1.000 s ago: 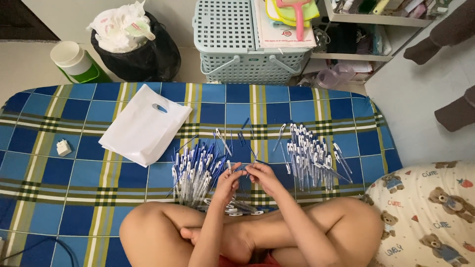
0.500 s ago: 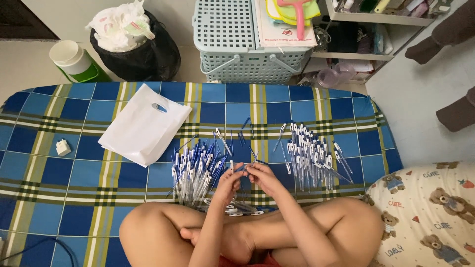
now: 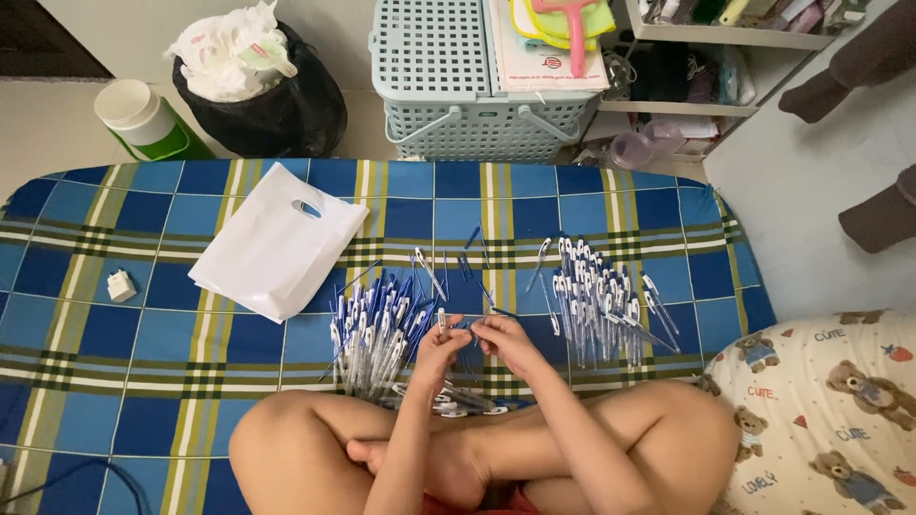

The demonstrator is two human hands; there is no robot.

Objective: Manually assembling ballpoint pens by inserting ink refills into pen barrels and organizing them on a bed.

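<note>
I sit cross-legged on a blue plaid mattress [image 3: 143,362]. My left hand [image 3: 441,346] and my right hand [image 3: 508,340] meet just in front of my legs and pinch a single pen [image 3: 467,326] between them. A heap of blue and clear pens [image 3: 377,329] lies to the left of my hands. Another pile of pens [image 3: 601,300] with white clips lies to the right. A few more pens [image 3: 463,399] rest by my shins, below my hands.
A flat white plastic bag [image 3: 277,240] lies at the left, and a small white plug [image 3: 121,285] further left. Behind the mattress stand a grey lidded basket [image 3: 448,86], a black rubbish bag [image 3: 262,91] and a green jug [image 3: 143,119]. A bear-print pillow [image 3: 821,410] is at right.
My hands stay in the same spot; only the fingers shift slightly around the pen. The piles have not moved.
</note>
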